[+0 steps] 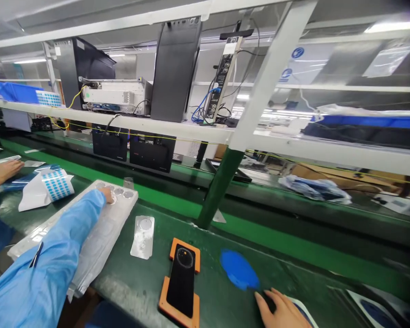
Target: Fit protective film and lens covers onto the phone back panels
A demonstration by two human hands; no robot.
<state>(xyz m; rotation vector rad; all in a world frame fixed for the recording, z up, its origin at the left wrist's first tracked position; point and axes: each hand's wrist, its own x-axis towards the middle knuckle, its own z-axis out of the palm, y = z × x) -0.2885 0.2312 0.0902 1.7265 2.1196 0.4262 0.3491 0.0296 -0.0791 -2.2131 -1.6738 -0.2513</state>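
Note:
My left hand [106, 196] reaches out in a light blue sleeve, its fingertips on a round clear disc [112, 198] in a clear plastic tray [104, 218] with round recesses. A loose clear blister piece [142, 237] lies to the right of the tray. My right hand [282, 310] rests low on the green bench [212, 278], fingers spread, close to a round blue pad [239, 269]. Left of that pad, a black phone [181, 280] lies in an orange holder [184, 255]. My right hand's underside is hidden.
A co-worker's hand [7, 171] lies beside a curled sheet of blue round stickers [57, 184]. A green post [218, 189] rises from the bench to a white shelf [123, 120] carrying computer units and cables. A sheet with a blue circle [372, 312] lies at the lower right.

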